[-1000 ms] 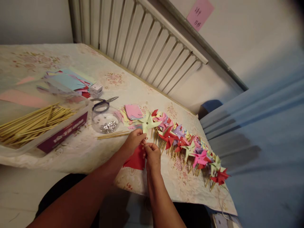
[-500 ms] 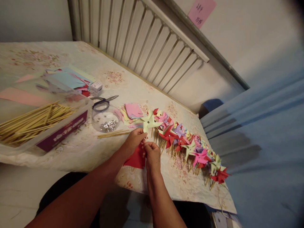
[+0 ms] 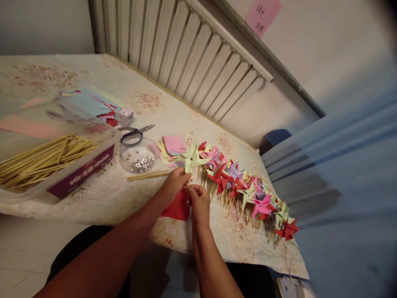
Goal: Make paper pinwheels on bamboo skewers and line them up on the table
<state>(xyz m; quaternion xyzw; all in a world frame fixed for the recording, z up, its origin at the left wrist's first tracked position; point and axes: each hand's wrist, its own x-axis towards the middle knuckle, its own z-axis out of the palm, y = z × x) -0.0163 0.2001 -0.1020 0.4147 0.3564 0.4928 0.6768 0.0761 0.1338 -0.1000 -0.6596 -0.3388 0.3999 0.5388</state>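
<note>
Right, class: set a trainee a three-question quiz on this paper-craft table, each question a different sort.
1. True or false: the scissors lie inside the round clear dish.
2. What colour is the paper under the left hand and right hand?
3. The skewers fill: A a plastic tub, B a glass jar, C a bag.

Key: 1 false, they lie beside it; 2 red; 3 A.

Scissors (image 3: pixel 136 131) lie beside a box of sticks (image 3: pixel 46 159).
</note>
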